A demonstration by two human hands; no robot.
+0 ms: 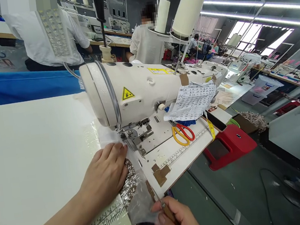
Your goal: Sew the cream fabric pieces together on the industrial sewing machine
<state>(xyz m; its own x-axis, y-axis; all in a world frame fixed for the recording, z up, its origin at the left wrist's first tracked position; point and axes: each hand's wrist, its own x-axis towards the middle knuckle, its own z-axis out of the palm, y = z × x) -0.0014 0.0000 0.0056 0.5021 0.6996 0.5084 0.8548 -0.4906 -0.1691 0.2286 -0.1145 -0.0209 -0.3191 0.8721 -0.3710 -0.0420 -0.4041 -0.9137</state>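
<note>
My left hand (105, 171) presses down at the front of a white sewing machine (138, 85), fingers curled and close together on thin sheer fabric (142, 196). A shiny brown-silver sequined patch (129, 183) on that fabric shows beside the fingers. The fingertips lie just short of the presser foot (131, 136), and what is under them is hidden. Below the table's front edge, my right hand (177, 219) is closed round the wooden handle of an awl (169, 211). Its thin metal shaft points up and left toward the fabric's edge.
Red-and-yellow scissors (183, 134) lie by the machine bed, under a handwritten paper sheet (192, 100). A yellow tape measure (210, 129) hangs at the edge. A red stool (229, 146) stands on the right. Two people in white shirts (147, 44) sit beyond the machine.
</note>
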